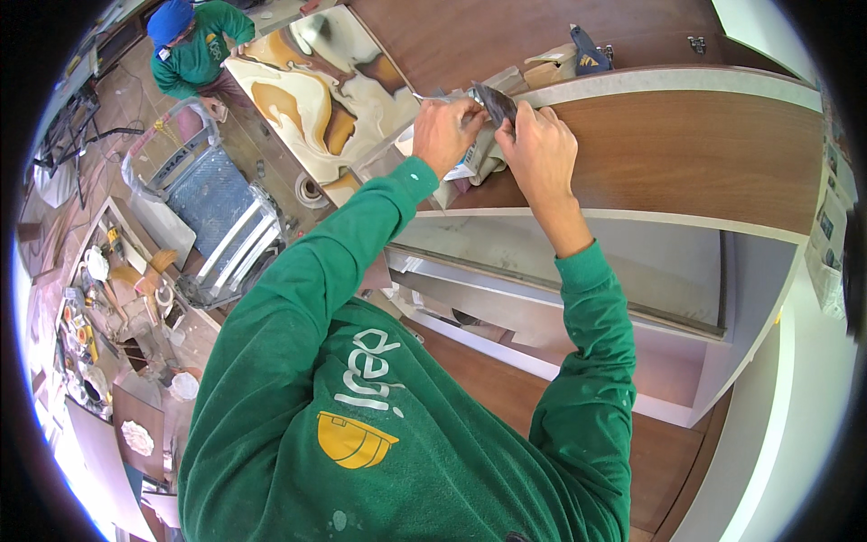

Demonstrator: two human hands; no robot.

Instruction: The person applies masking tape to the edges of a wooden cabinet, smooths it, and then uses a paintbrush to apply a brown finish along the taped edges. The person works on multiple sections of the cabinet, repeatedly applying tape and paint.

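Above the brown wooden cabinet top, my right hand (540, 154) grips a dark grey, flat piece (495, 103), whose exact kind I cannot make out. Close beside it my left hand (442, 135) is closed in a pinch near the dark piece's far end; what lies between its fingertips is too small to name. Below the hands, crumpled cloth and a white-and-blue packet (468, 164) lie on the cabinet top, partly covered by my fingers.
A glossy marbled panel (325, 95) leans at the left, near another person (194, 45) in green. A dark blue tool (590, 50) rests at the back. An open-shelved cabinet (704, 149) extends right. A blue stepladder (212, 199) and a cluttered tray (117, 298) stand left.
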